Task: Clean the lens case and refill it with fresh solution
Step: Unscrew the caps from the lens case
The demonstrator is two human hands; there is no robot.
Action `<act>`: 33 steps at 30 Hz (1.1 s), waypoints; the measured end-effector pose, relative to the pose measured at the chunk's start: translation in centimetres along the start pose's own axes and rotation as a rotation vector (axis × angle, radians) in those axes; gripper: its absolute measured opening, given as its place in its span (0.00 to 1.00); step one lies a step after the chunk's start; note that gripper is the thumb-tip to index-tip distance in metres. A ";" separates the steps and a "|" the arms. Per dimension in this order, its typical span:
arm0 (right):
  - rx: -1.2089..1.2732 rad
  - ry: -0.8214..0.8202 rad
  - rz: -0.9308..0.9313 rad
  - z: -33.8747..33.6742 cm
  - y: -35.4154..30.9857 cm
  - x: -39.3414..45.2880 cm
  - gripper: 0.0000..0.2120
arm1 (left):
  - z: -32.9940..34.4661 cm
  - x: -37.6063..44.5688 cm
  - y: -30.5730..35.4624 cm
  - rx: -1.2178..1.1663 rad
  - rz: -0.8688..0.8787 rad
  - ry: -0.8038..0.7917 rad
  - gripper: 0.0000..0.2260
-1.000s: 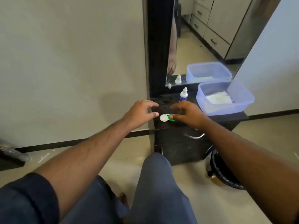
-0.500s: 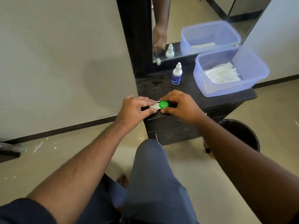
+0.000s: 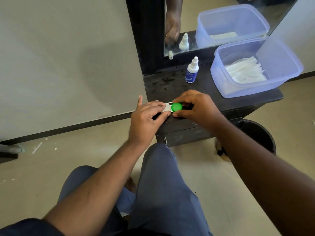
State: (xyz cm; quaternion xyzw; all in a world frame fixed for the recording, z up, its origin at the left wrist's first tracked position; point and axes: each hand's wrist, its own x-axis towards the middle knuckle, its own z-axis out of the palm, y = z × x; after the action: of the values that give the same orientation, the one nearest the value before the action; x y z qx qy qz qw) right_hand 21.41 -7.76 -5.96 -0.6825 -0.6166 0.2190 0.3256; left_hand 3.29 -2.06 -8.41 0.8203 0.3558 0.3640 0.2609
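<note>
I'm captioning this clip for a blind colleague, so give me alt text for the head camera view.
Two hands hold a white lens case at the front edge of a dark cabinet: the left hand pinches its white end, the right hand grips its green cap. Behind stand a small bottle and a plastic tub.

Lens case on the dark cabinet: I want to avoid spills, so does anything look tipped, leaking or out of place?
Nothing stands out. The lens case lies flat near the cabinet's front edge, both hands on it; the solution bottle stands upright and capped, no liquid visible.
</note>
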 end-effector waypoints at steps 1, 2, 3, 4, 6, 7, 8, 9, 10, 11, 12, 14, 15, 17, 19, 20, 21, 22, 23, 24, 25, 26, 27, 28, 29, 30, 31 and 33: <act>0.002 -0.002 -0.003 0.0 0.0 0.0 0.20 | 0.1 -0.3 0.0 -0.010 -0.016 0.027 0.12; 0.003 -0.005 -0.007 0.0 0.0 0.0 0.20 | 0.3 -0.7 0.0 -0.021 -0.037 0.052 0.12; -0.001 -0.008 -0.013 -0.1 0.1 0.1 0.20 | 0.3 -1.1 0.1 -0.031 -0.052 0.073 0.12; -0.007 -0.011 -0.017 0.0 0.2 0.1 0.20 | 0.3 -1.4 0.1 -0.033 -0.055 0.091 0.11; 0.001 -0.009 -0.016 0.0 0.3 0.1 0.20 | 0.0 -1.6 0.0 -0.013 -0.028 0.121 0.10; 0.006 -0.004 -0.016 0.0 0.3 0.1 0.20 | -0.1 -1.5 -0.1 -0.001 -0.022 0.115 0.12; 0.008 -0.001 -0.018 0.0 0.3 0.1 0.20 | -0.2 -1.4 -0.1 -0.002 -0.035 0.080 0.15; 0.009 0.000 -0.021 -0.1 0.3 0.1 0.20 | -0.4 -1.3 0.0 -0.021 -0.067 0.027 0.21; 0.008 -0.002 -0.023 0.0 0.3 0.1 0.20 | -0.5 -1.3 0.1 -0.063 -0.104 -0.023 0.26; 0.006 -0.003 -0.024 -0.1 0.3 0.1 0.20 | -0.6 -1.3 0.3 -0.104 -0.124 -0.048 0.30; 0.006 -0.002 -0.025 0.0 0.3 0.1 0.20 | -0.5 -1.4 0.3 -0.119 -0.122 -0.034 0.31; 0.012 0.005 -0.023 0.0 0.4 0.1 0.20 | -0.4 -1.7 0.4 -0.075 -0.083 0.054 0.30; 0.012 0.007 -0.022 0.0 0.4 0.1 0.20 | -0.4 -1.7 0.4 -0.047 -0.062 0.084 0.28; 0.002 0.004 -0.025 0.1 0.4 0.1 0.20 | -0.3 -1.6 0.2 0.000 -0.030 0.088 0.26; -0.003 0.000 -0.030 0.1 0.5 0.1 0.20 | -0.1 -1.4 -0.2 -0.006 -0.023 0.044 0.23; -0.006 -0.001 -0.035 0.1 0.5 0.1 0.20 | 0.0 -1.2 -0.4 -0.023 -0.015 0.032 0.20; -0.008 -0.001 -0.038 0.1 0.6 0.2 0.20 | 0.2 -1.1 -0.5 -0.030 0.002 0.041 0.17; -0.011 -0.004 -0.036 0.1 0.6 0.2 0.20 | 0.3 -1.0 -0.7 -0.019 0.027 0.067 0.14; -0.014 -0.007 -0.033 0.1 0.6 0.2 0.20 | 0.4 -0.9 -0.9 0.003 0.054 0.096 0.12; -0.016 -0.008 -0.030 0.1 0.6 0.2 0.20 | 0.6 -0.9 -1.0 0.023 0.080 0.115 0.11; -0.015 -0.007 -0.026 0.0 0.6 0.2 0.20 | 0.7 -0.8 -1.1 0.035 0.097 0.123 0.10; -0.011 -0.008 -0.022 0.1 0.6 0.2 0.19 | 0.8 -0.7 -1.1 0.032 0.100 0.128 0.10; -0.007 -0.007 -0.019 0.0 0.6 0.2 0.19 | 0.8 -0.7 -1.0 0.013 0.091 0.133 0.10; -0.004 -0.007 -0.014 0.1 0.6 0.2 0.19 | 0.8 -0.7 -0.8 -0.020 0.070 0.141 0.10; -0.001 -0.008 -0.009 0.0 0.5 0.2 0.19 | 0.7 -0.5 -0.6 -0.063 0.040 0.152 0.10; 0.002 -0.010 -0.002 0.0 0.5 0.2 0.19 | 0.5 -0.3 -0.3 -0.101 0.016 0.163 0.09; 0.006 -0.011 0.005 0.0 0.5 0.2 0.19 | 0.1 0.0 0.0 -0.120 0.006 0.170 0.07; 0.010 -0.015 0.016 0.0 0.4 0.2 0.19 | -0.6 1.1 0.3 -0.059 0.045 0.164 0.03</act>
State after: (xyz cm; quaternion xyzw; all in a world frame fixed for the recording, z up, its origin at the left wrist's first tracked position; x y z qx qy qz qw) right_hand 21.71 -7.61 -6.29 -0.6842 -0.6124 0.2296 0.3227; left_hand 3.46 -1.29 -7.38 0.7875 0.3465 0.4460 0.2466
